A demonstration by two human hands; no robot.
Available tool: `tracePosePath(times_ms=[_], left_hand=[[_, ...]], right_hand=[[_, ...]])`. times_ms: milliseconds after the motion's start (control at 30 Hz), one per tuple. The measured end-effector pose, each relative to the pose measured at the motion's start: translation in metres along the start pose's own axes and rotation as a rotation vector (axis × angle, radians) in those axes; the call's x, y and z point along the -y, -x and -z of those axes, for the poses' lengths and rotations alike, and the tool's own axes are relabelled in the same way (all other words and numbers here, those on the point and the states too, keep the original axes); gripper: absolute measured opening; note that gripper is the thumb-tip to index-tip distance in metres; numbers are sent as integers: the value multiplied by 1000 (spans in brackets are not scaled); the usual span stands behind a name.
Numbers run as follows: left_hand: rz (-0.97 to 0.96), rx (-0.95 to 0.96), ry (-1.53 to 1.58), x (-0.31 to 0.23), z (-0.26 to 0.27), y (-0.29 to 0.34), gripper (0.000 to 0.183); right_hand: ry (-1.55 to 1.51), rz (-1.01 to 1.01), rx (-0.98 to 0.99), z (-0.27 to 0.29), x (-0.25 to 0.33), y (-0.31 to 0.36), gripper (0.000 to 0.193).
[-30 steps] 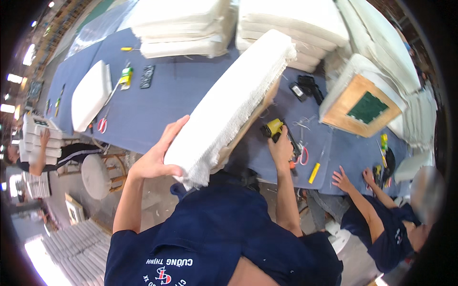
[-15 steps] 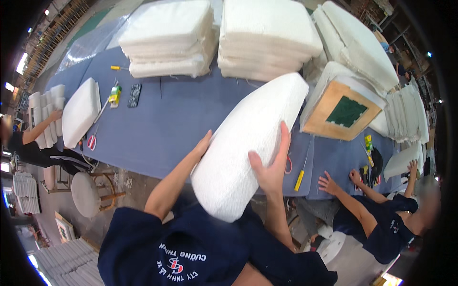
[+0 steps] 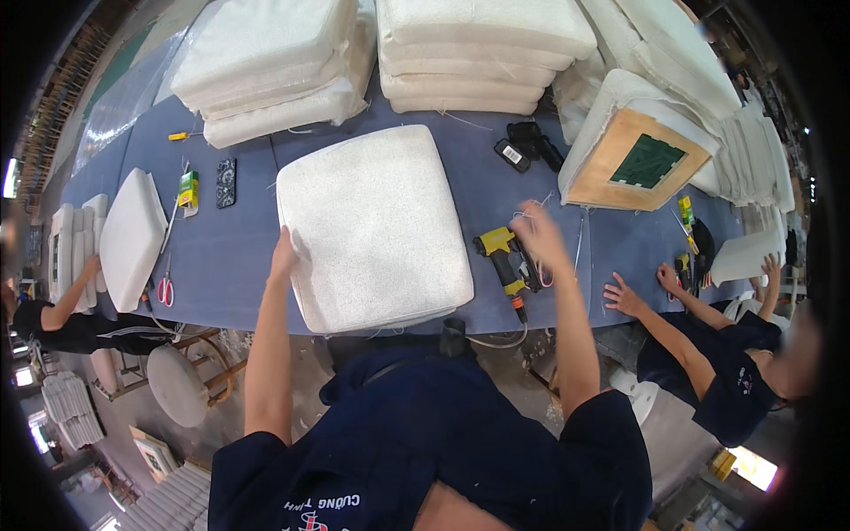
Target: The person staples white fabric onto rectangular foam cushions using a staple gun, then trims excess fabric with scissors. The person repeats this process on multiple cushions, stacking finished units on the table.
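Note:
A white fabric-covered seat cushion (image 3: 376, 226) lies flat on the blue-grey tabletop in front of me. My left hand (image 3: 283, 257) holds its left edge, some fingers hidden against the side. To the right of the cushion, my right hand (image 3: 542, 237) is off it and smeared by motion, so its fingers cannot be read. Loose white threads show around that hand. Just left of it lies a yellow and black staple gun (image 3: 503, 265) with a hose at its handle end. Scissors (image 3: 546, 276) lie partly hidden under my right wrist.
Stacked white cushions (image 3: 478, 53) line the table's far side. A wood-backed cushion (image 3: 633, 159) leans at the right, near black devices (image 3: 522, 146). Left are a phone (image 3: 227, 183), a small box (image 3: 189, 191) and red-handled scissors (image 3: 166, 290). Co-workers' hands (image 3: 624, 295) work at both sides.
The cushion has gone from tilted in both my hands to flat on the table. My right hand has let go and moved right. The staple gun and black devices have come into sight.

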State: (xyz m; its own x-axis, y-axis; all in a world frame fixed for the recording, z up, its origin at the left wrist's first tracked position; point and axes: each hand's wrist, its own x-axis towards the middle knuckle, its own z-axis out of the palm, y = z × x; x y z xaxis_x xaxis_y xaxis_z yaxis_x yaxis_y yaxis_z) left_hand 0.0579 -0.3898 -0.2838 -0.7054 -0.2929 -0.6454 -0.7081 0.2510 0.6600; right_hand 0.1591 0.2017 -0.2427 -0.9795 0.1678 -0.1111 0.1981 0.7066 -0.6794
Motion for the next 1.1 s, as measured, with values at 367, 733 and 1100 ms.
tracePosePath(times_ms=[367, 733, 1100], left_hand=[[46, -493, -359, -16, -55, -24, 83], [-27, -653, -345, 9, -47, -55, 80], [9, -658, -361, 32, -42, -71, 82]], right_hand=[[462, -99, -726, -106, 114, -147, 49], [538, -47, -63, -201, 197, -199, 67], [216, -237, -941, -68, 93, -68, 62]])
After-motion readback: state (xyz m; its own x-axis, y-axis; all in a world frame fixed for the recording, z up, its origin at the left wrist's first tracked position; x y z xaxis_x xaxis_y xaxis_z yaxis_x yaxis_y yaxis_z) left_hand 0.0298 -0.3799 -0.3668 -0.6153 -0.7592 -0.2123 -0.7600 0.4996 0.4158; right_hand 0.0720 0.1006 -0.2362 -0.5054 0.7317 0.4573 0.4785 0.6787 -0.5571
